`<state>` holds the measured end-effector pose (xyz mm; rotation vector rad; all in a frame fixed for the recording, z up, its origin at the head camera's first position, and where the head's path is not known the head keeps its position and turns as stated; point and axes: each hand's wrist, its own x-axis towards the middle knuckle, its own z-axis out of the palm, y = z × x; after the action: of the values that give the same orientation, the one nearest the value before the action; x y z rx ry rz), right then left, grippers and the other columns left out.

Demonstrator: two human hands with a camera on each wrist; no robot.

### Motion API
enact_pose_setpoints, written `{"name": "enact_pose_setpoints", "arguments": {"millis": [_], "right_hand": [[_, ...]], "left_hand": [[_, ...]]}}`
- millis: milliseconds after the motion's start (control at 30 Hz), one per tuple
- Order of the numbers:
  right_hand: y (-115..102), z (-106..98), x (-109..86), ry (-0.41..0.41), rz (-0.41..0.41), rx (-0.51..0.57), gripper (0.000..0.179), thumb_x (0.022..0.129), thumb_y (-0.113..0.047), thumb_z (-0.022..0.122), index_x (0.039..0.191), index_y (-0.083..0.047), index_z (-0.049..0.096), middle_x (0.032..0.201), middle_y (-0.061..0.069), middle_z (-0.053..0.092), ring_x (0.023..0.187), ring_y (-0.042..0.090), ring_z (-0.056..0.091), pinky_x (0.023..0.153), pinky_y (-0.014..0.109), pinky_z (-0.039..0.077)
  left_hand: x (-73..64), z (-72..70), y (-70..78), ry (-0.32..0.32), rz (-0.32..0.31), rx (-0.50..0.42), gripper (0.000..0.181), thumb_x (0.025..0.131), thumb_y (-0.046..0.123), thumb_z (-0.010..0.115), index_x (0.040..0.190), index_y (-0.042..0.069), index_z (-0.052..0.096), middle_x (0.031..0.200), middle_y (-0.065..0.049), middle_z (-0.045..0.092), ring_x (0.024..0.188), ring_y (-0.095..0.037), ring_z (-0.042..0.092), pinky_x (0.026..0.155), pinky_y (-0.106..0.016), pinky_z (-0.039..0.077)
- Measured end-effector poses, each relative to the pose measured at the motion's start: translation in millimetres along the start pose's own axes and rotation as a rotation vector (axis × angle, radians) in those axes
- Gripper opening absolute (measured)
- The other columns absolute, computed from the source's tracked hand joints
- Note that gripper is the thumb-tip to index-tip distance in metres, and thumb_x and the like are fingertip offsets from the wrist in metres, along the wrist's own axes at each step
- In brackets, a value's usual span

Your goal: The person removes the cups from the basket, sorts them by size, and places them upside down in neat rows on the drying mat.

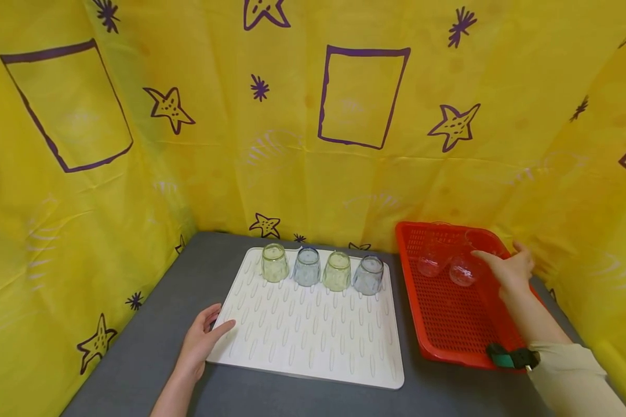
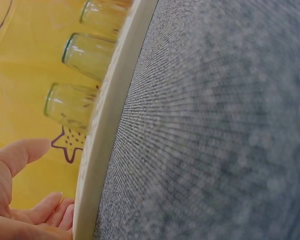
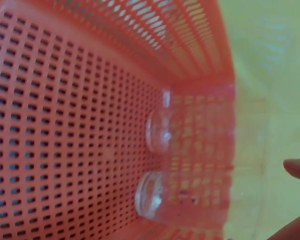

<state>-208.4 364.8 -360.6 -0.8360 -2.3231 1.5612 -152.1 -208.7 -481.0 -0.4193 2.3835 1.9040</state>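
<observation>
Along the far edge of the white ridged drying mat, two green glasses and two bluish glasses stand upside down in a row. My left hand is at the mat's left edge, fingertips right at the rim. In the left wrist view its thumb is spread away from the mat. Over the right side of the red basket, my right hand reaches with spread fingers beside the nearer clear glass. A second clear glass stands to its left in the basket.
The basket has perforated walls and floor, and stands right of the mat on a grey tabletop. A yellow cloth with purple drawings hangs close behind and on both sides. A dark and green strap is on the right wrist.
</observation>
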Motion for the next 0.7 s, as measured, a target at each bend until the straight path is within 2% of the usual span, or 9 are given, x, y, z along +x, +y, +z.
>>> {"name": "enact_pose_setpoints", "arguments": {"millis": [333, 567, 700], "right_hand": [[12.2, 2.1, 13.2, -0.083, 0.003, -0.116, 0.106, 0.079, -0.040, 0.067, 0.144, -0.003, -0.007, 0.145, 0.028, -0.010, 0.130, 0.051, -0.007, 0.103, 0.061, 0.013], [17.9, 3.9, 23.6, -0.083, 0.014, -0.156, 0.108, 0.077, -0.043, 0.067, 0.143, 0.000, -0.005, 0.145, 0.029, -0.009, 0.128, 0.054, -0.004, 0.100, 0.063, 0.016], [22.0, 5.1, 30.2, -0.089, 0.024, -0.165, 0.111, 0.076, -0.046, 0.066, 0.142, 0.003, -0.008, 0.146, 0.028, -0.009, 0.129, 0.052, 0.000, 0.103, 0.060, 0.018]], "left_hand": [[-0.3, -1.5, -1.5, 0.008, -0.005, 0.000, 0.074, 0.081, 0.023, 0.071, 0.138, 0.002, 0.029, 0.141, -0.020, 0.029, 0.131, -0.033, 0.025, 0.105, -0.047, 0.022], [-0.1, -0.4, -0.5, 0.015, 0.004, -0.009, 0.072, 0.081, 0.021, 0.071, 0.138, 0.002, 0.031, 0.140, -0.020, 0.031, 0.131, -0.033, 0.026, 0.106, -0.047, 0.021], [0.1, -0.1, -0.7, 0.012, 0.008, -0.019, 0.072, 0.081, 0.020, 0.071, 0.137, 0.003, 0.031, 0.140, -0.019, 0.031, 0.131, -0.032, 0.025, 0.106, -0.047, 0.021]]}}
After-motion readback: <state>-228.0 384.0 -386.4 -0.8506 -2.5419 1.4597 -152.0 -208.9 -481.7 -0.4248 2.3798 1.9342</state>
